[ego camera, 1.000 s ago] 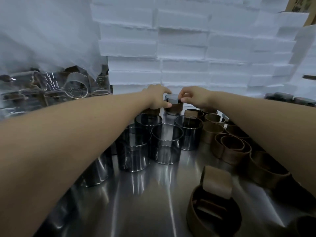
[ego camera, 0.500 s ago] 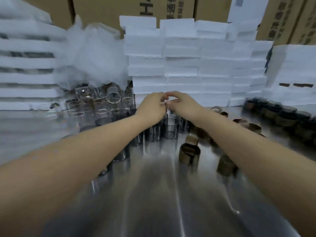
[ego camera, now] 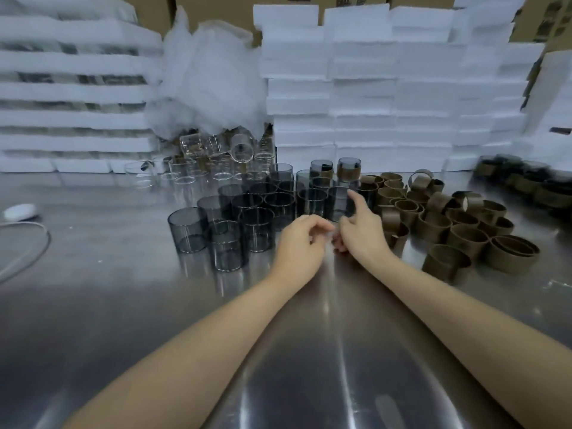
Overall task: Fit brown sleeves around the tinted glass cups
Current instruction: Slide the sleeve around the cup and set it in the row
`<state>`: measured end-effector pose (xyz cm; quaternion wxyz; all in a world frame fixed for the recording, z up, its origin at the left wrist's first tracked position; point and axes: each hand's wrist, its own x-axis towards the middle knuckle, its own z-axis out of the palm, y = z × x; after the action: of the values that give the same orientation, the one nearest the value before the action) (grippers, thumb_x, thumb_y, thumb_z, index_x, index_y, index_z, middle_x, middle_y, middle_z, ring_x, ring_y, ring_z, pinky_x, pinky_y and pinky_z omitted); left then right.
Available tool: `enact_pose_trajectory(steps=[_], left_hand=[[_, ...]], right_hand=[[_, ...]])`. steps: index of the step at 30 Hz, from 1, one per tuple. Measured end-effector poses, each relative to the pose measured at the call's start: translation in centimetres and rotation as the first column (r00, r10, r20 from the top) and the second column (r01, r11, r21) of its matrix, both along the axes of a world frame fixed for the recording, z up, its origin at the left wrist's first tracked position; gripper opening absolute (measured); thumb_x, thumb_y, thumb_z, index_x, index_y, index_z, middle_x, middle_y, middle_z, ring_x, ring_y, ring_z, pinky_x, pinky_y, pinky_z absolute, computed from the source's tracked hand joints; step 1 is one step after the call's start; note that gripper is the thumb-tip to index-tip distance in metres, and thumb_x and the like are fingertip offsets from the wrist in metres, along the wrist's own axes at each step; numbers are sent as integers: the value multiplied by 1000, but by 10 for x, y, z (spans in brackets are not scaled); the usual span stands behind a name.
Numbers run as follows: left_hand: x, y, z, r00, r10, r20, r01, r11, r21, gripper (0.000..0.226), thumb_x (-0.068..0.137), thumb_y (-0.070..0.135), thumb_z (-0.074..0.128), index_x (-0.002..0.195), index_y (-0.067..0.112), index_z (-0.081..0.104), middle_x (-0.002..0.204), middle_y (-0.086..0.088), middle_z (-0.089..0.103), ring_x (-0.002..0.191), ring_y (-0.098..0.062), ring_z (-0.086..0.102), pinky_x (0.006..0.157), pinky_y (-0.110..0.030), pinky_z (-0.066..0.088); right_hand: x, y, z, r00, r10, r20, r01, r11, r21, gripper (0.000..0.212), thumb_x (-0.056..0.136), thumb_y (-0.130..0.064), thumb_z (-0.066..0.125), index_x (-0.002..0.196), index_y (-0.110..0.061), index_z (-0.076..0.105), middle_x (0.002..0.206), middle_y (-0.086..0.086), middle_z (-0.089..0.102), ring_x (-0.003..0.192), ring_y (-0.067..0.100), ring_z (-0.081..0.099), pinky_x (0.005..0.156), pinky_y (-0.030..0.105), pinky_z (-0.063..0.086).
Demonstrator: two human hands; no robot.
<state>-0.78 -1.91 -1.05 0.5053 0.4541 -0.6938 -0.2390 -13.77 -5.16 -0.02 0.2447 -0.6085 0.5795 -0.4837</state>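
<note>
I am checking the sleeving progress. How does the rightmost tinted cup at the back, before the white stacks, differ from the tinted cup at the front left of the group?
The back cup wears a brown sleeve around its body; the front-left cup is bare glass. The back cup stands close to the white stacks; the front-left cup stands at the group's near corner, towards the person. Both stand upright and are grey-tinted.

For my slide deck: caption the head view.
Left hand and right hand, empty, over a steel table between tinted glass cups and brown sleeves.
</note>
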Motion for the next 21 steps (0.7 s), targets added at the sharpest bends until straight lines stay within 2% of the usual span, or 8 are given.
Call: enact_pose_trajectory(steps=[3,6,12,13,15,17,19,21], left_hand=[[2,-15,-4,1000,0,-29,4,990,138,37,86,-10,43,79,18,65,74,7,65,71,-2,64,74,-20,55],[0,-30,-2,999,-14,31,10,990,141,35,90,-4,44,72,21,62,68,1,66,69,-21,69,73,-38,60],[-6,-35,3,996,-67,59,57,986,158,25,100,19,48,81,14,63,67,-3,67,53,-8,64,56,-23,53],[-5,-32,3,996,-87,28,82,983,162,26,102,28,47,86,16,64,71,-1,68,55,-7,65,58,-21,53],[-5,-26,3,984,-122,-133,147,969,201,33,101,41,45,119,17,59,89,5,69,67,-11,71,69,-27,59],[-5,-22,7,950,-155,-271,210,960,184,48,101,45,41,147,39,28,99,20,64,85,-14,72,79,-29,59],[-6,-20,11,914,-217,-343,272,955,121,50,103,40,37,145,51,14,102,29,61,108,-20,66,93,-30,54],[-5,-19,16,871,-244,-427,304,949,78,52,105,29,38,150,43,16,124,13,61,119,-25,59,104,-37,48]], right_hand=[[-8,-20,-5,1000,-5,-24,5,1000,7,55,94,-5,47,145,-22,34,64,12,68,41,13,59,43,20,48],[-10,-28,-9,999,4,-44,-5,1000,-16,38,96,-7,52,130,-17,42,66,12,68,37,10,56,38,18,44],[-10,-15,-7,1000,13,0,-13,978,-208,12,99,-7,48,110,-11,44,71,9,65,43,14,61,41,20,48],[-10,-12,-5,999,17,-33,-26,962,-270,12,100,-8,48,108,-16,43,72,7,64,46,14,62,42,20,49],[-11,-5,-2,991,44,-123,-86,928,-363,16,100,-10,48,107,-23,41,72,0,63,51,12,62,47,22,50],[-13,-1,0,973,78,-217,-164,897,-411,17,99,-11,50,106,-24,42,73,-5,62,55,10,62,54,27,53],[-13,3,0,951,109,-289,-231,872,-432,19,97,-11,52,104,-26,42,73,-4,64,57,11,62,60,37,55],[-11,6,-1,932,131,-338,-280,852,-443,20,96,-13,53,102,-30,43,72,-5,64,58,17,63,60,44,55]])
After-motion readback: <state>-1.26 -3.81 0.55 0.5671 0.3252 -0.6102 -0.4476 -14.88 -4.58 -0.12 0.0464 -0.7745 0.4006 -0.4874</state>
